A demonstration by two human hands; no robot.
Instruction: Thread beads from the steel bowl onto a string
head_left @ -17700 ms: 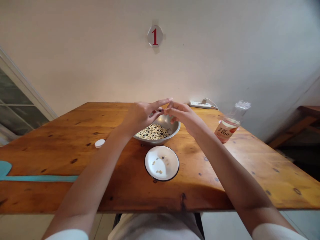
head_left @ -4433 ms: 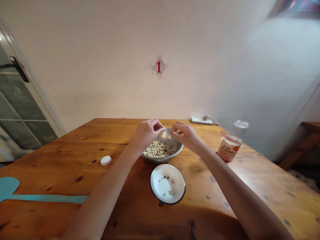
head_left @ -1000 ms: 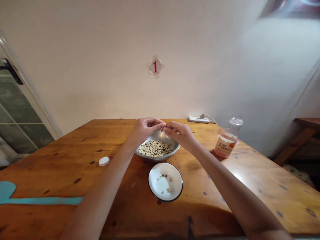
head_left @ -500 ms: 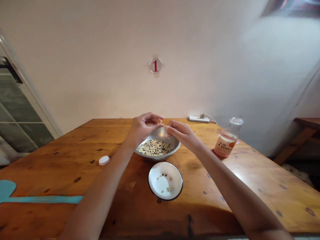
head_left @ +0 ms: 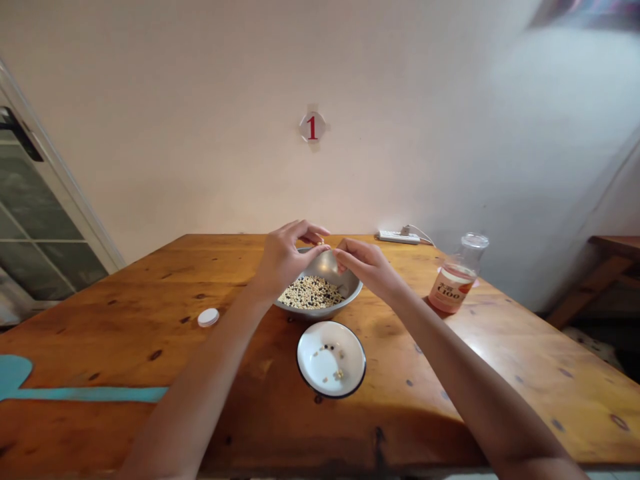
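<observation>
Left hand (head_left: 286, 261) raised at centre of frame, fingers curled toward the thumb, partly closed; a tiny pale speck (head_left: 321, 242) shows at the fingertips, too small to confirm as held. Right hand (head_left: 364, 263) also partly closed, fingertips drawn together and facing the left hand across a narrow gap; whether they grip anything cannot be told. Both hands are above a steel bowl (head_left: 327, 265), which lies directly below and slightly forward of them; it is round, so no long axis. Right fingertips sit further over the bowl's interior than the left hand, though contact with the rim is not visible. Bowl holds a mixed layer of pale grains (head_left: 311, 293) with dark seeds among them. Nearer the body, just below the bowl, stands a white enamel plate (head_left: 313, 368) with a dark rim, carrying a few pale grains and dark seeds. Both rest on a wooden table (head_left: 105, 327) with a teal inlay (head_left: 85, 394) at lower left. To the right of the bowl stands a clear bottle (head_left: 450, 287) with a C100 label; a white cap (head_left: 208, 317) lies left of the bowl. Far edge: power strip (head_left: 399, 237) against the wall (head_left: 200, 133), which bears a red "1" sign (head_left: 312, 127). Glazed door (head_left: 37, 213) at left of frame.
</observation>
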